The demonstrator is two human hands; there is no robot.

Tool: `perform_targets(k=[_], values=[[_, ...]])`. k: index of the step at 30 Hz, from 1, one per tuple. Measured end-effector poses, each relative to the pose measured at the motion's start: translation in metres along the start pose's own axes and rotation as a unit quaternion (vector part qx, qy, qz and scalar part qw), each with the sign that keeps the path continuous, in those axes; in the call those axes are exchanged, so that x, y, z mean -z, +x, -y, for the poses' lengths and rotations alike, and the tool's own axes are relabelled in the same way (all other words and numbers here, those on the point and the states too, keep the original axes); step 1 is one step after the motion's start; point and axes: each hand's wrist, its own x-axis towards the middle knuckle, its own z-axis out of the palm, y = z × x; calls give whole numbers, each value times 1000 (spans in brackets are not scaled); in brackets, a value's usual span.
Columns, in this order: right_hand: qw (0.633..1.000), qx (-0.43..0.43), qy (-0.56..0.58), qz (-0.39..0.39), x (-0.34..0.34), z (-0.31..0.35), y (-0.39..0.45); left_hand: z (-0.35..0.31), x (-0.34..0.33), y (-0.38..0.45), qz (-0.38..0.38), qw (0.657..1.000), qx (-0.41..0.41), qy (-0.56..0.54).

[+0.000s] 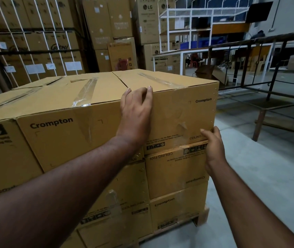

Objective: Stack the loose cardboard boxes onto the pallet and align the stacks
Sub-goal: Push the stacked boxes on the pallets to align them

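Note:
A stack of brown Crompton ceiling-fan boxes stands on a wooden pallet [202, 218]. The top right box [182, 111] is taped shut and sits on the right corner column. My left hand [136, 111] lies flat against its front face, fingertips hooked over the top edge. My right hand [214, 145] holds the box's lower right corner, thumb on the front face, fingers hidden round the side. Beside it sits another top box [67, 122]. Lower boxes [174, 172] carry upside-down print.
Tall stacks of large cartons [35, 51] stand behind the pallet. A white metal frame [182, 33] and a dark steel rack [267, 90] stand to the right. Grey concrete floor [249, 176] lies right of the pallet. A loose open carton [212, 74] lies far back.

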Motion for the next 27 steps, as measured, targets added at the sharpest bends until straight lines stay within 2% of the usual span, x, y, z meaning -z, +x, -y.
perform_targets(k=[6, 11, 13, 16, 18, 21, 24, 27], values=[[996, 10, 92, 12, 1, 2, 2, 1, -5, 4, 1, 999, 18, -27], [994, 10, 105, 19, 4, 8, -2, 0, -10, 4, -25, 998, 25, -42], [999, 3, 54, 9, 2, 7, -3, 0, -10, 1, -33, 999, 19, -31], [992, 0, -120, -27, -4, -1, -12, -2, -16, -14, 10, 1000, -10, 19], [983, 35, -170, -52, -13, -8, -31, -6, -25, -33, 56, 996, -39, 53], [969, 123, -207, -51, -32, -23, -70, -5, -36, -68, 97, 991, -77, 42], [958, 224, -176, -33, -58, -30, -112, 11, -30, -92, 97, 991, -91, 6], [949, 269, -161, -16, -87, -12, -146, 42, 1, -105, 130, 986, -98, -42]])
